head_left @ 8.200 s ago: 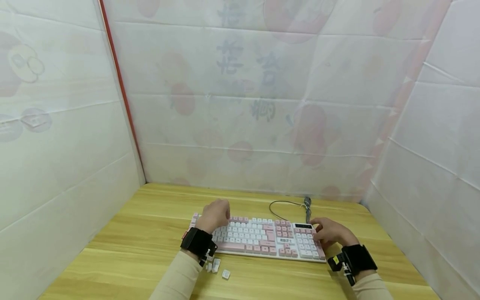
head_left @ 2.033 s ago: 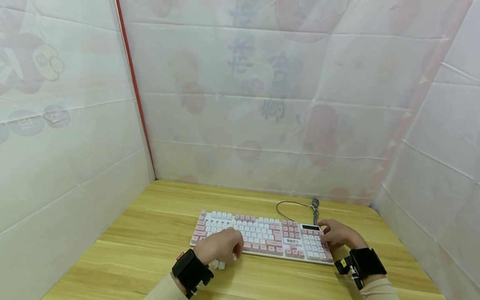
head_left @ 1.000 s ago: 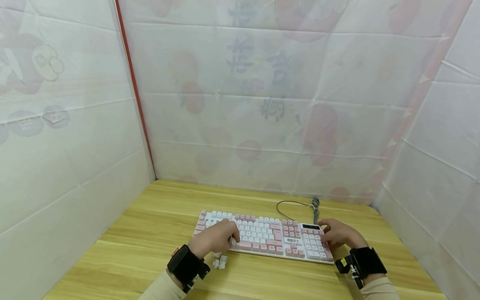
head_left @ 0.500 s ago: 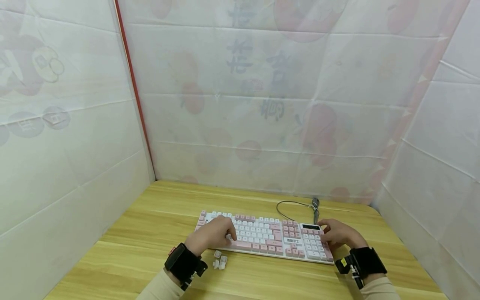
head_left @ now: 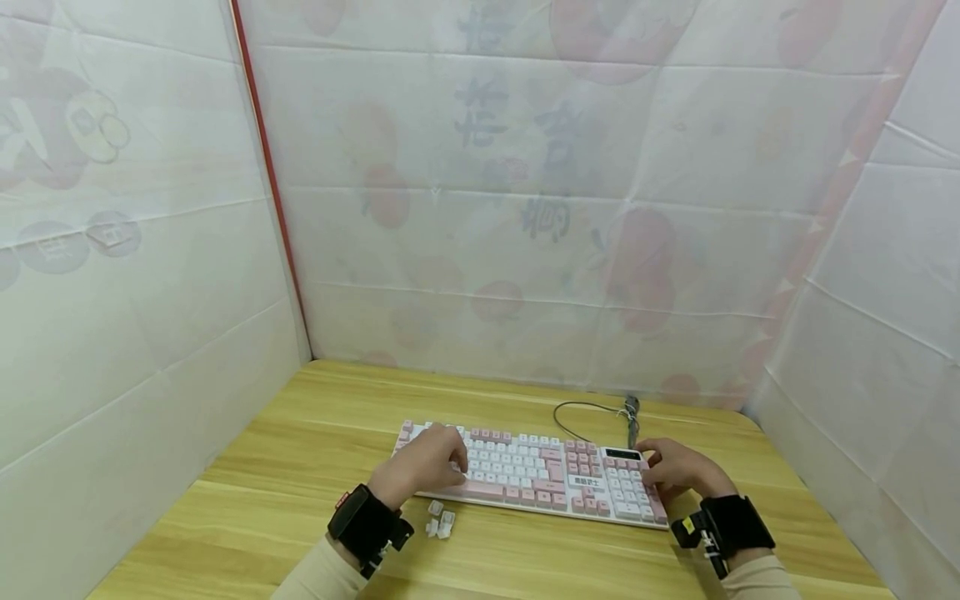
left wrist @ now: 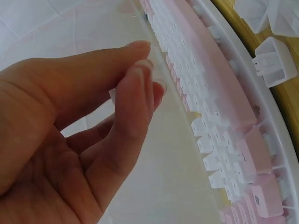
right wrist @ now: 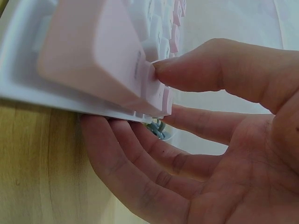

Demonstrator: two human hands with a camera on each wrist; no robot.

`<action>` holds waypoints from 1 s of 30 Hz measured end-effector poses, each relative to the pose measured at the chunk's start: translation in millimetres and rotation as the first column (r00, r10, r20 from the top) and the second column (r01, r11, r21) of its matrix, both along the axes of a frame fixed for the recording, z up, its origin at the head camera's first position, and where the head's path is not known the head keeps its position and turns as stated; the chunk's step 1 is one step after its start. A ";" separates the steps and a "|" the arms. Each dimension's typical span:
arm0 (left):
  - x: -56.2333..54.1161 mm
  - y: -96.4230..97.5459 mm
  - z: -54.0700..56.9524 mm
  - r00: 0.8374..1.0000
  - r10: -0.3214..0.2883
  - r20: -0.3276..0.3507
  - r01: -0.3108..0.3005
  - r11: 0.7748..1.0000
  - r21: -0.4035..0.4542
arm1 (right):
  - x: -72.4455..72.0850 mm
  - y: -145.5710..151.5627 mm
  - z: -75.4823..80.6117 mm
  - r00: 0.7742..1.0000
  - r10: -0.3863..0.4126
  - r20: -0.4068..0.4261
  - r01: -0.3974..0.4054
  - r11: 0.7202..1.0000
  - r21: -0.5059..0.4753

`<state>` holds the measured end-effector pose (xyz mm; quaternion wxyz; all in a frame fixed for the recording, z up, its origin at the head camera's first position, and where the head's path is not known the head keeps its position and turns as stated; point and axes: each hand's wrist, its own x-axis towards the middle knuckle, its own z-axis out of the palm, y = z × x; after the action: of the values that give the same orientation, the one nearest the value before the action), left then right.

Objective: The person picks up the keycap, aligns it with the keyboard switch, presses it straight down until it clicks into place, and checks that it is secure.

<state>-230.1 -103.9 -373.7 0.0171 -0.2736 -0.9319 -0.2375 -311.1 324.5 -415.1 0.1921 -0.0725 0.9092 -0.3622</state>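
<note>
A pink and white keyboard (head_left: 517, 468) lies on the table. Over its left part, my left hand (head_left: 426, 461) has thumb and fingertips together. In the left wrist view, a bit of white shows between the fingers of that hand (left wrist: 93, 126); it looks like a keycap, mostly hidden by them. My right hand (head_left: 678, 467) grips the keyboard's right end. Its thumb rests on a pink key (right wrist: 93, 56) and its other fingers (right wrist: 121, 163) lie along the edge below. Several loose white keycaps (head_left: 446, 518) lie in front of the keyboard.
A grey cable (head_left: 573, 405) loops behind the keyboard to a tied bundle (head_left: 632, 410). The wooden table (head_left: 247, 500) is bounded by pale sheet walls (head_left: 480, 250) at the back and both sides.
My left hand took up a white keycap from the loose ones in front and moved back and left over the keyboard. The right hand has stayed at the keyboard's right end.
</note>
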 end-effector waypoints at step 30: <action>-6.4 -20.0 1.4 0.997 0.069 -0.043 -0.069 0.997 0.018 | -0.3 0.1 -0.5 1.000 0.007 -0.015 -0.007 1.000 -0.003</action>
<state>-236.5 -123.9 -372.4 0.0478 -0.2462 -0.9382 -0.2383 -311.4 324.6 -415.6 0.1863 -0.0786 0.9098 -0.3625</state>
